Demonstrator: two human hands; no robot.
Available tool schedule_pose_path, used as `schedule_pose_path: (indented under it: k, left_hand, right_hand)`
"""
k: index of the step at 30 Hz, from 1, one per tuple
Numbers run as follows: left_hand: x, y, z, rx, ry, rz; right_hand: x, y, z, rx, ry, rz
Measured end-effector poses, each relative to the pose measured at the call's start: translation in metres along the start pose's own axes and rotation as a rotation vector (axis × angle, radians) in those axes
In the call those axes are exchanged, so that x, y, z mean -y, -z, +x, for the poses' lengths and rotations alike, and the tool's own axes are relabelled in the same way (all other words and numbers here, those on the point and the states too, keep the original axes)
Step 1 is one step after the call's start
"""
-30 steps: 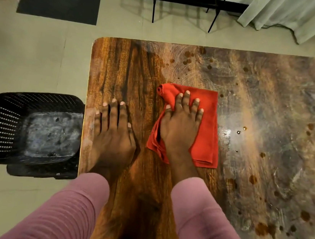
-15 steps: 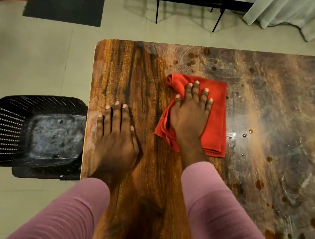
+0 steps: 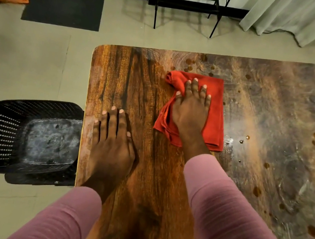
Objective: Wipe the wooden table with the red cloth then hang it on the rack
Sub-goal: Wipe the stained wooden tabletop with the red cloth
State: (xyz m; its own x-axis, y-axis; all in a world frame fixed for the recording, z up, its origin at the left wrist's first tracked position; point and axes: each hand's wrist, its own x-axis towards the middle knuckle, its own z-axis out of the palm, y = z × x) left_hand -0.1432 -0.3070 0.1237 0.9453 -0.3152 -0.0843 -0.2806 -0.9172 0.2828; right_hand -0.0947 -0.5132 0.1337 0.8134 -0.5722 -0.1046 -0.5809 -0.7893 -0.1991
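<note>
From the head camera, the folded red cloth [image 3: 212, 114] lies flat on the brown wooden table [image 3: 145, 178] under the right hand [image 3: 191, 107]; it looks soft, light and limp, likely to bunch as it already has just left of the fingertips, so I judge it best driven by a flat palm and later lifted by a pinched edge. That hand is spread open, fingers pressing down, gripping nothing. The left hand [image 3: 112, 143], near its left, rests flat and open on bare wood, arms in pink sleeves [image 3: 239, 220] reaching forward.
</note>
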Motion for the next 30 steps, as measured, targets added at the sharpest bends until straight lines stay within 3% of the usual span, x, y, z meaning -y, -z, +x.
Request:
schedule_pose_path:
  k: [3, 9, 18, 21, 26, 30]
  left_hand:
    - [0.0, 0.002, 0.0, -0.017, 0.011, -0.01]
    - [-0.013, 0.014, 0.048, -0.169, 0.044, -0.106]
    - [0.001, 0.007, 0.115, -0.132, 0.095, 0.004]
    - [-0.005, 0.005, 0.116, -0.15, 0.09, -0.019]
    - [-0.002, 0.001, 0.115, -0.149, 0.093, -0.025]
    - [-0.002, 0.001, 0.116, -0.132, 0.084, -0.026]
  right_hand:
    - [0.014, -0.001, -0.003, -0.009, -0.009, 0.001]
    - [0.047, -0.01, -0.018, 0.048, 0.286, -0.001]
    - [0.003, 0.003, 0.03, -0.044, -0.011, -0.002]
    - [0.03, -0.004, 0.029, -0.048, 0.037, -0.005]
    - [0.065, -0.013, 0.023, -0.007, 0.267, -0.002]
    - [0.039, -0.008, 0.045, -0.046, 0.168, -0.005]
